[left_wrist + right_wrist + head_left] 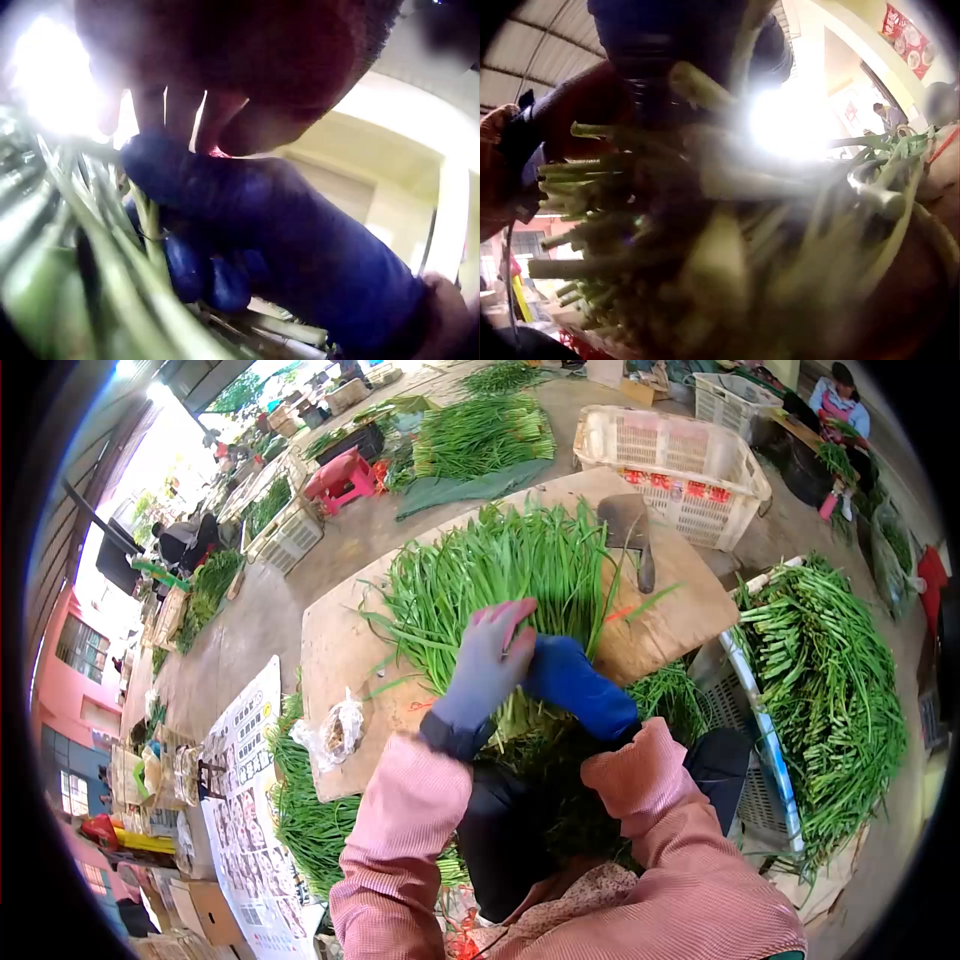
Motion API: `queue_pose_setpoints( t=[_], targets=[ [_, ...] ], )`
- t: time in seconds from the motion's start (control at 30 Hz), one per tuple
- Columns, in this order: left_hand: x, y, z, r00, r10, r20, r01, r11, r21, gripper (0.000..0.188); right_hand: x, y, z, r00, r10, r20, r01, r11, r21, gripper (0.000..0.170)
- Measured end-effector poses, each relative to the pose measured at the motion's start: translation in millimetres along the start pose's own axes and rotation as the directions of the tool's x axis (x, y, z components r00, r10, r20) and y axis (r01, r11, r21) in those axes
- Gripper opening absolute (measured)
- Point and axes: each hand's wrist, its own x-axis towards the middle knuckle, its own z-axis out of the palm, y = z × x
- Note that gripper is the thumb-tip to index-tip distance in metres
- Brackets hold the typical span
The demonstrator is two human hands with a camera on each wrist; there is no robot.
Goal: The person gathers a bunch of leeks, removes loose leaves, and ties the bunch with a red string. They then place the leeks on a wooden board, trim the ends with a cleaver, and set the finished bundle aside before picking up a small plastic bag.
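Green stalks point(520, 716), leaves point(490, 560) beyond gloved hands point(484, 668) point(578, 682)

My head view looks forward and down over the table point(690, 605); both wrist views peer in close, sharing the green stalks point(585, 268).

Left hand point(232, 64) backlit at top, fingers point(182, 112) extending down behind blue-gloved right hand point(262, 210), which grips green stems point(124, 277). Glare point(54, 79) upper left; pale wall point(401, 210) right.
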Motion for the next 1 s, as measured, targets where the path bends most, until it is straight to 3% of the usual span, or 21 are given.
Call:
queue_pose_setpoints(
  t=[0.03, 0.07, 0.1, 0.13, 0.17, 0.23, 0.3, 0.4, 0.5, 0.57, 0.63, 0.73, 0.77, 0.83, 0.87, 0.97, 1.0],
  targets=[
    [7, -9, 7, 0.998, -0.038, 0.056, 0.045, 0.99, -0.137, 0.034, -1, -3, -3, 0.996, 0.005, 0.085, 0.0, 0.998, -0.058, 0.014],
    [16, -19, 13, 0.968, -0.166, 0.188, 0.21, 0.947, -0.243, 0.034, -5, -2, -12, 0.997, 0.017, 0.081, -0.013, 0.998, -0.06, 0.014],
    [19, -23, 16, 0.966, -0.163, 0.201, 0.211, 0.945, -0.25, 0.034, -10, -2, -27, 0.996, 0.08, 0.027, -0.083, 0.986, 0.142, 0.018],
    [18, -26, 18, 0.976, -0.128, 0.177, 0.145, 0.986, -0.084, 0.034, -17, 3, -38, 0.988, 0.152, -0.012, -0.138, 0.929, 0.343, 0.023],
    [14, -29, 19, 0.984, -0.09, 0.157, 0.077, 0.993, 0.09, 0.035, -26, 17, -45, 0.977, 0.206, -0.06, -0.166, 0.905, 0.391, 0.025],
    [3, -39, 23, 0.987, -0.101, 0.123, 0.091, 0.992, 0.087, 0.035, -48, 41, -62, 0.96, 0.261, -0.105, -0.189, 0.876, 0.445, 0.026],
    [-7, -49, 22, 0.995, -0.098, -0.026, 0.101, 0.989, 0.111, 0.036, -66, 56, -77, 0.872, 0.482, 0.084, -0.47, 0.779, 0.414, 0.03],
    [-11, -55, 22, 0.99, -0.144, -0.015, 0.144, 0.987, 0.073, 0.038, -82, 56, -78, 0.799, 0.574, 0.18, -0.595, 0.712, 0.373, 0.035],
    [-10, -53, 24, 0.989, -0.147, -0.025, 0.149, 0.982, 0.12, 0.037, -81, 41, -76, 0.858, 0.494, 0.141, -0.506, 0.769, 0.391, 0.039],
    [-9, -51, 26, 0.991, -0.134, -0.026, 0.136, 0.985, 0.108, 0.036, -75, 33, -72, 0.859, 0.493, 0.138, -0.498, 0.74, 0.452, 0.042],
    [-8, -48, 22, 0.99, -0.142, -0.002, 0.141, 0.984, 0.108, 0.038, -68, 31, -64, 0.93, 0.368, 0.01, -0.358, 0.899, 0.252, 0.039],
    [-3, -36, 23, 0.992, -0.126, -0.008, 0.126, 0.981, 0.149, 0.044, -64, 25, -42, 0.946, 0.3, 0.123, -0.312, 0.945, 0.097, 0.033],
    [0, -29, 27, 0.993, -0.12, -0.005, 0.119, 0.982, 0.149, 0.044, -62, 20, -33, 0.946, 0.302, 0.116, -0.314, 0.944, 0.098, 0.033],
    [3, -10, 37, 0.999, -0.016, 0.047, -0.001, 0.941, 0.337, 0.055, -60, 8, -15, 0.965, 0.261, -0.002, -0.254, 0.942, 0.219, 0.029],
    [5, -9, 42, 0.992, -0.021, 0.127, -0.031, 0.92, 0.39, 0.064, -60, 9, -12, 0.963, 0.27, -0.004, -0.262, 0.939, 0.223, 0.029],
    [1, -21, 47, 0.987, 0.0, 0.163, -0.084, 0.859, 0.505, 0.065, -63, 13, -20, 0.976, 0.216, -0.005, -0.209, 0.951, 0.23, 0.027],
    [2, -23, 45, 0.987, -0.039, 0.158, -0.049, 0.855, 0.516, 0.066, -68, 12, -38, 0.926, 0.361, 0.113, -0.377, 0.855, 0.356, 0.026]
  ],
)
